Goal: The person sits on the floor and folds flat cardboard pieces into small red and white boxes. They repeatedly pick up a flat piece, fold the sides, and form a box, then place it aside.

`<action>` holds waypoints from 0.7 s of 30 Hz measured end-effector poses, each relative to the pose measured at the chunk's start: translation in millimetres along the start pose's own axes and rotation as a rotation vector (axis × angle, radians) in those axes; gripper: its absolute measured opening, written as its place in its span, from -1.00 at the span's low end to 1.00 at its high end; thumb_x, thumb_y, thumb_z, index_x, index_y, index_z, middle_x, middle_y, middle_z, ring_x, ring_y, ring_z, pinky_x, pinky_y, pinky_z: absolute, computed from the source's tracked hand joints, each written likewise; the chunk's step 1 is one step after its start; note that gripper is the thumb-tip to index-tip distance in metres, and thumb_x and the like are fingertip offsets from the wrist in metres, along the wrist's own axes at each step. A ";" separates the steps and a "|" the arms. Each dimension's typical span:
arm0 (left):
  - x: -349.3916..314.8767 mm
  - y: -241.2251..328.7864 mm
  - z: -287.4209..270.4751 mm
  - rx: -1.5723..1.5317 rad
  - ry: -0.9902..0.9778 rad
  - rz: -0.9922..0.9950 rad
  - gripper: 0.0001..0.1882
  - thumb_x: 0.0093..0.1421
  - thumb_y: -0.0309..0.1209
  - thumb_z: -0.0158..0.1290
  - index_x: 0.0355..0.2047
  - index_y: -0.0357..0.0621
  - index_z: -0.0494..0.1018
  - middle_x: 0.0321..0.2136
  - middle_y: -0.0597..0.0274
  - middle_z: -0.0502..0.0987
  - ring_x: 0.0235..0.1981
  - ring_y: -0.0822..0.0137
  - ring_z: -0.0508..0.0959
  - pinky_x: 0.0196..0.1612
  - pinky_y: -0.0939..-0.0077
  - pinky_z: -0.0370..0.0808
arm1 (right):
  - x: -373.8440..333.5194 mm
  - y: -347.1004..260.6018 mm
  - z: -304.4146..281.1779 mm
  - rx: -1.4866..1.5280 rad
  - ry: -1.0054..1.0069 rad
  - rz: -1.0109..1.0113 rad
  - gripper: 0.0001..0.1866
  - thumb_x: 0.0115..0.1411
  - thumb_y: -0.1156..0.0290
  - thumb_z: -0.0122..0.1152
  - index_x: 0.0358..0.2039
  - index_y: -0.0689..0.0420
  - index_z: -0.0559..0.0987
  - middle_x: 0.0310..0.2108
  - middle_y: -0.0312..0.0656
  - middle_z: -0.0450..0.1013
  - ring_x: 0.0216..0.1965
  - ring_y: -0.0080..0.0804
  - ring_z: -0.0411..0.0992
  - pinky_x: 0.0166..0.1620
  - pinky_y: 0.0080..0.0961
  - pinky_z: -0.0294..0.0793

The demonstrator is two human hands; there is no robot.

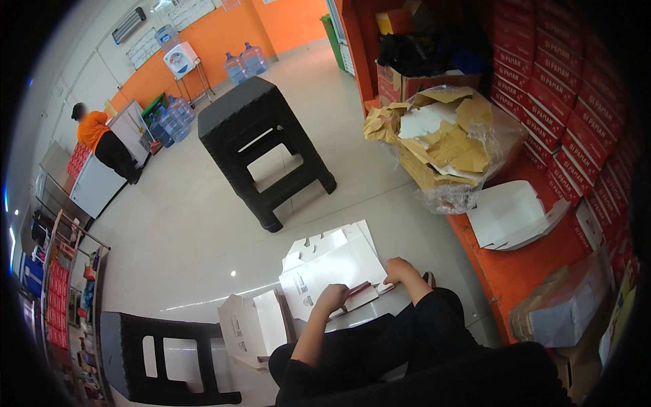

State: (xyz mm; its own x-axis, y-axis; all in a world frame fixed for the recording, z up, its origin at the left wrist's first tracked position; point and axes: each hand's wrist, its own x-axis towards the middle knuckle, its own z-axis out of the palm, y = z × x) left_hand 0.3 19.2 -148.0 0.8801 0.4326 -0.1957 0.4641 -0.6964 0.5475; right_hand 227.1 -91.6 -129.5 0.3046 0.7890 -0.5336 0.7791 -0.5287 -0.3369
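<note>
An unfolded white cardboard box (332, 268) lies in front of my knees, with small dark print on its face and cut tabs along its far edge. My left hand (331, 299) is closed on its near edge, where a reddish-brown folded flap shows. At the box's right corner, my right hand (400, 270) pinches the edge; its fingertips are partly hidden. Just left of this box stands a second white cardboard box (247, 327), partly folded, not touched by either hand.
Black plastic stools stand ahead (254, 112) and at the lower left (129, 353). Right of me, an orange shelf (475, 271) bears a white carton (512, 217), a paper-filled plastic bag (447, 139) and stacked red boxes (563, 88). A person in orange (95, 129) stands far left beside white chests.
</note>
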 end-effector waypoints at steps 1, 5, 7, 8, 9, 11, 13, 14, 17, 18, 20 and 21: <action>-0.6 -1.5 -0.2 -0.052 0.004 -0.006 -0.77 0.12 -0.34 -0.01 -0.33 -0.23 0.53 -0.45 -0.02 0.55 -0.38 0.05 0.55 -0.23 0.32 0.46 | 4.3 1.0 3.8 -0.030 -0.004 0.017 -0.48 -0.26 0.19 0.43 -0.26 0.17 0.57 -0.31 -0.02 0.50 -0.26 -0.17 0.49 -0.18 -0.38 0.48; 1.6 -2.9 5.8 -0.142 0.006 -0.028 -0.77 0.12 -0.32 0.00 -0.30 -0.20 0.52 -0.39 0.01 0.54 -0.35 0.13 0.54 -0.24 0.37 0.46 | 23.8 10.4 19.0 0.020 -0.163 0.112 -0.57 -0.12 0.23 0.35 -0.24 0.18 0.55 -0.48 -0.05 0.51 -0.52 -0.29 0.52 -0.37 -0.44 0.52; -3.4 -7.1 9.4 -0.150 0.018 -0.076 -0.74 0.14 -0.30 -0.01 -0.28 -0.20 0.51 -0.35 0.02 0.53 -0.33 0.16 0.52 -0.23 0.38 0.46 | 20.3 1.7 17.8 0.209 -0.174 0.111 -0.59 -0.09 0.36 0.32 -0.19 0.20 0.52 -0.51 -0.04 0.51 -0.59 -0.35 0.51 -0.43 -0.47 0.53; -5.1 -8.6 11.2 -0.162 0.021 -0.100 -0.74 0.14 -0.29 -0.02 -0.26 -0.19 0.50 -0.33 0.04 0.52 -0.32 0.18 0.52 -0.22 0.39 0.45 | 13.9 1.4 18.9 0.354 -0.102 0.095 -0.59 -0.09 0.43 0.31 -0.16 0.20 0.49 -0.52 -0.04 0.51 -0.61 -0.38 0.50 -0.45 -0.49 0.53; -7.2 -10.8 12.0 -0.176 0.027 -0.128 -0.73 0.15 -0.28 -0.02 -0.25 -0.19 0.49 -0.30 0.05 0.51 -0.30 0.21 0.51 -0.22 0.40 0.45 | 4.7 -3.5 15.5 0.495 -0.032 0.077 -0.57 -0.08 0.50 0.29 -0.13 0.21 0.47 -0.53 -0.04 0.51 -0.63 -0.42 0.49 -0.47 -0.52 0.53; -13.1 -1.2 -1.2 -0.368 0.036 -0.184 -0.72 0.15 -0.27 -0.03 -0.24 -0.19 0.47 -0.31 0.06 0.52 -0.27 0.22 0.50 -0.17 0.42 0.41 | -3.8 -10.6 -0.5 0.731 0.016 -0.011 -0.55 -0.07 0.59 0.25 -0.09 0.21 0.43 -0.48 -0.05 0.51 -0.60 -0.44 0.49 -0.48 -0.55 0.54; -12.6 5.8 -16.0 -0.519 0.049 -0.171 -0.72 0.15 -0.27 -0.03 -0.23 -0.19 0.46 -0.32 0.11 0.52 -0.26 0.27 0.48 -0.14 0.45 0.39 | -1.9 -6.1 -11.8 0.993 0.048 -0.099 -0.55 -0.04 0.63 0.21 -0.07 0.20 0.41 -0.45 -0.05 0.51 -0.57 -0.45 0.50 -0.48 -0.56 0.54; -11.0 7.9 -24.1 -0.576 0.058 -0.134 -0.72 0.14 -0.27 -0.02 -0.22 -0.19 0.45 -0.32 0.15 0.52 -0.26 0.31 0.48 -0.14 0.46 0.38 | -1.7 -1.7 -17.6 1.136 0.050 -0.143 -0.57 -0.02 0.63 0.20 -0.07 0.19 0.42 -0.44 -0.04 0.51 -0.55 -0.44 0.50 -0.48 -0.56 0.55; -15.8 9.0 -42.8 -0.675 0.034 -0.069 -0.72 0.14 -0.30 0.02 -0.18 -0.17 0.44 -0.33 0.25 0.52 -0.25 0.43 0.47 -0.12 0.51 0.36 | -11.1 -7.7 -30.1 1.388 0.058 -0.254 -0.62 0.05 0.63 0.16 -0.08 0.19 0.42 -0.39 -0.08 0.51 -0.43 -0.44 0.51 -0.39 -0.55 0.56; -20.5 7.9 -45.8 -0.723 0.032 -0.077 -0.71 0.14 -0.30 0.03 -0.17 -0.17 0.44 -0.34 0.25 0.53 -0.25 0.43 0.47 -0.11 0.53 0.35 | -20.6 -19.7 -37.3 1.430 0.050 -0.291 -0.63 0.05 0.62 0.16 -0.08 0.19 0.43 -0.37 -0.09 0.51 -0.39 -0.44 0.51 -0.36 -0.54 0.56; -23.4 8.0 -48.8 -0.778 0.025 -0.054 -0.68 0.12 -0.29 0.08 -0.14 -0.16 0.43 -0.33 0.24 0.52 -0.25 0.42 0.47 -0.11 0.52 0.37 | -24.1 -29.6 -41.4 1.469 0.040 -0.389 -0.64 0.05 0.60 0.19 -0.08 0.21 0.44 -0.34 -0.11 0.51 -0.33 -0.45 0.50 -0.29 -0.53 0.55; -20.9 13.0 -51.1 -0.782 0.014 -0.021 -0.65 0.11 -0.28 0.10 -0.12 -0.15 0.42 -0.31 0.23 0.52 -0.24 0.41 0.48 -0.11 0.51 0.38 | -22.5 -29.2 -38.5 1.467 0.041 -0.446 -0.63 0.04 0.60 0.21 -0.09 0.23 0.45 -0.33 -0.13 0.50 -0.30 -0.45 0.49 -0.25 -0.52 0.54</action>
State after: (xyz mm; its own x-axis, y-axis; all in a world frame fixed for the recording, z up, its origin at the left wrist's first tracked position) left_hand -17.1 30.3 -95.2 0.8682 0.4520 -0.2046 0.2700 -0.0846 0.9591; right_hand 218.6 -81.9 -77.8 0.2337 0.9571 -0.1712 -0.3945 -0.0676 -0.9164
